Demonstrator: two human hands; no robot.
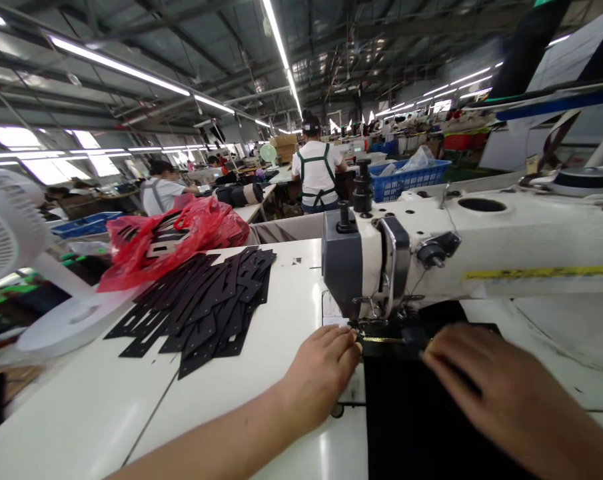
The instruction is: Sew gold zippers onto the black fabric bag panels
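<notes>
A white sewing machine (481, 247) with a dark grey head stands at the right. Under its needle area lies black fabric (411, 420), with a gold-toothed zipper (381, 340) running across its upper edge. My left hand (328, 367) is closed, fingertips pinching the zipper's left end beside the presser foot. My right hand (474, 370), blurred by motion, has its fingers bent together at the zipper's right end near a small dark piece; what exactly it grips is too blurred to make out.
Flat black cut pieces (211, 300) are piled on the white table (251, 400) at left. Behind them lies a red plastic bag (181, 233); a white fan (56, 287) stands far left. A blue basket (406, 180) and people at work are beyond.
</notes>
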